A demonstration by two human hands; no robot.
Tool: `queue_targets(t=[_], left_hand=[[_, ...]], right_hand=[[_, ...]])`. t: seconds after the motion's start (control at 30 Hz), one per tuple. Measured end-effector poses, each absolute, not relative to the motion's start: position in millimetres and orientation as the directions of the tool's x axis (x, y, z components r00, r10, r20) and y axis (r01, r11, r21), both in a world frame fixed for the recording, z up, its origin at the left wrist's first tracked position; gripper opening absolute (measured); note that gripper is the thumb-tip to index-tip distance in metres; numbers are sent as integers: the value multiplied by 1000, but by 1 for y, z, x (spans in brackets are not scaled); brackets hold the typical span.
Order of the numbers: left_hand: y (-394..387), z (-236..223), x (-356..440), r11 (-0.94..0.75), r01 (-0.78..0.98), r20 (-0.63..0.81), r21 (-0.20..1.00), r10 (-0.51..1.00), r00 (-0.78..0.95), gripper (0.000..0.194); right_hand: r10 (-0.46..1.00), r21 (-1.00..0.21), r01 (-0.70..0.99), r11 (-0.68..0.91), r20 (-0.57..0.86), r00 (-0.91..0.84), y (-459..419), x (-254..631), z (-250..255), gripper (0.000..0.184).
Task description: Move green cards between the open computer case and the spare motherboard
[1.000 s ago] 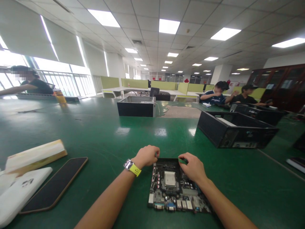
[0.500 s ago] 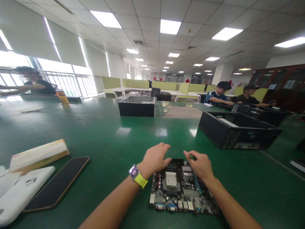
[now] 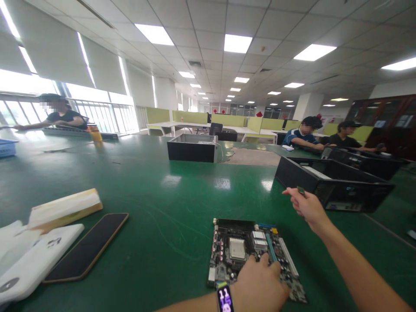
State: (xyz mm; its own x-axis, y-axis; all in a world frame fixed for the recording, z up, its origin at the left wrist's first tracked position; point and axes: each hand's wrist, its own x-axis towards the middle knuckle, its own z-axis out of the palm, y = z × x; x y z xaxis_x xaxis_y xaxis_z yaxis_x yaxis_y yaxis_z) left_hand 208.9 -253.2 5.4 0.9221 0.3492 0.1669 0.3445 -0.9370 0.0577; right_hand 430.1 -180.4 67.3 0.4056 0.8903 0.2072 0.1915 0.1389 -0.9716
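Observation:
A motherboard (image 3: 224, 268) lies flat on the green table, with a silvery square processor (image 3: 237, 249) near its middle and dark memory slots (image 3: 235, 223) along its far edge. My left hand (image 3: 260, 281), wearing a watch with a lit screen, rests over the board's near right part. Its fingers are spread and the thumb is hidden. My right hand (image 3: 307, 208) is raised to the right of the board, closed around a small dark-green RAM stick (image 3: 301, 190). Only a short end of the stick pokes out above the fingers.
An open black computer case (image 3: 357, 190) stands at the right; another case (image 3: 191, 151) sits farther back. At the left lie a dark phone (image 3: 91, 247), a white object (image 3: 42, 260) and a tissue pack (image 3: 66, 210). People sit at the table's far sides.
Both hands have left the board's far edge. My left hand has come back toward me onto the board's near part; my right hand has moved right and up with the RAM stick.

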Motion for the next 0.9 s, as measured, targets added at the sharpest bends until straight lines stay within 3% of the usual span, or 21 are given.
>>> queue_targets(t=[0.13,0.27,0.53,0.8,0.9], left_hand=[[-239,10,200,-943,327,173,55,332,927,15],[-205,18,179,-909,415,156,49,417,895,17],[-99,7,105,-723,690,281,48,672,685,18],[-10,11,1,-598,794,261,109,788,557,20],[6,9,-28,-439,886,237,148,886,399,19]], right_hand=[[862,-951,-27,309,268,430,-180,439,83,25],[787,-912,6,411,358,503,-184,436,66,23],[868,-964,-49,261,213,449,-188,410,19,26],[907,-972,45,229,231,352,-195,374,7,34],[949,-976,41,214,218,228,-199,358,6,33]])
